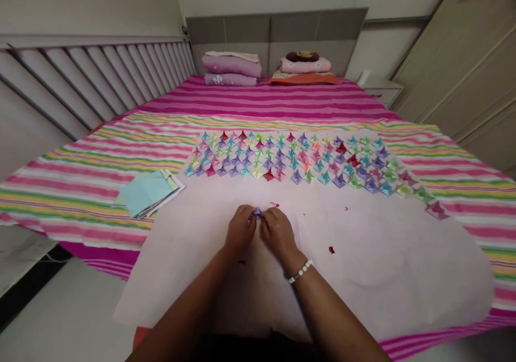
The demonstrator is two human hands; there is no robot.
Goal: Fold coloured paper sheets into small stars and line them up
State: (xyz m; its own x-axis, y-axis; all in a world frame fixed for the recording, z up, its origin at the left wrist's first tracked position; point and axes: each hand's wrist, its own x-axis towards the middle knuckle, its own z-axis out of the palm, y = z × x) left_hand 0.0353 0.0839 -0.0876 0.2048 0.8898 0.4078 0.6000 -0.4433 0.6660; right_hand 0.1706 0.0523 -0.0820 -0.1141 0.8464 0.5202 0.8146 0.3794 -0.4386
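Between my two hands is a small purple folded paper piece (257,212), held over the pale sheet (382,254). My left hand (241,225) pinches its left side, and my right hand (279,232), below a white bead bracelet (300,271), pinches the right side. Fingers cover much of the paper, so its exact fold is hard to see. Beyond the hands, several rows of small folded paper shapes (280,160) in many colours stand along the sheet's far part. A small red scrap (274,205) lies just past my right hand.
A stack of coloured paper (149,192) lies at the left, partly over the sheet's edge. Another dark red scrap (331,250) is on the right. The sheet rests on a striped bed cover (100,174). Folded bedding (231,69) sits by the headboard (242,28).
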